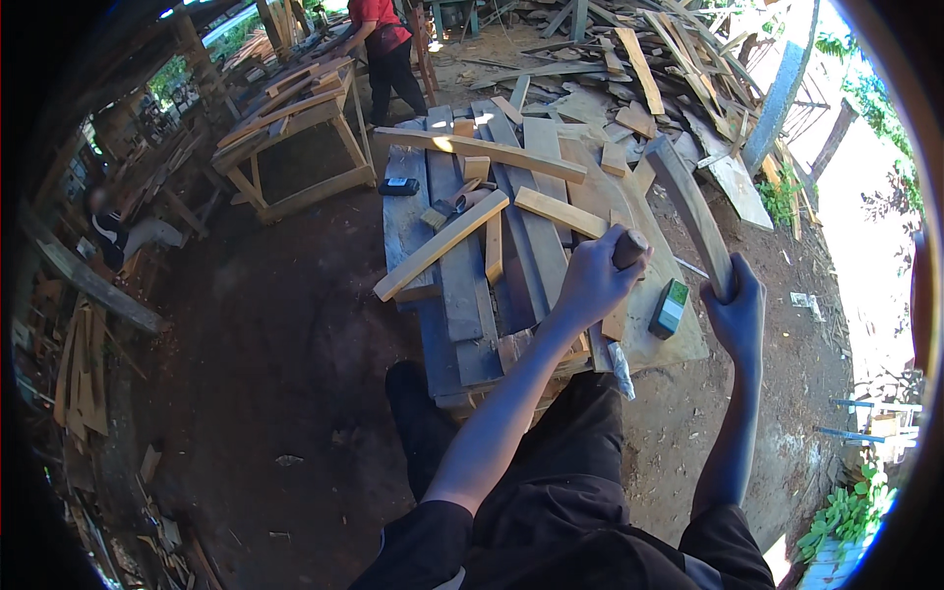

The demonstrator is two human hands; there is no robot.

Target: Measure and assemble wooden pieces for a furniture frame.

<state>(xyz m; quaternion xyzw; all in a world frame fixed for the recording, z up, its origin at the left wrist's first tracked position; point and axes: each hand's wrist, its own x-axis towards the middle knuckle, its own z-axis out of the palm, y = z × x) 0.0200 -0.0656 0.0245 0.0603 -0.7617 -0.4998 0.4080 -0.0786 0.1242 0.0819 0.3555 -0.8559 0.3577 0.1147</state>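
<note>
In the head view, a round wooden handle (630,248) is gripped in the left hand (593,280), fingers wrapped tightly about its end, over the near right part of the plank-topped workbench (413,206). A long, weathered, slightly curved board (691,211) is clasped at its near end by the right hand (737,313), right of the bench. The board is judged stiff, rough and fairly heavy, best held low. A small green box (671,308) lies between the hands.

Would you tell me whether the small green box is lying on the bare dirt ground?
No, the small green box lies on the light board at the workbench's right edge, just left of the right hand.
</note>
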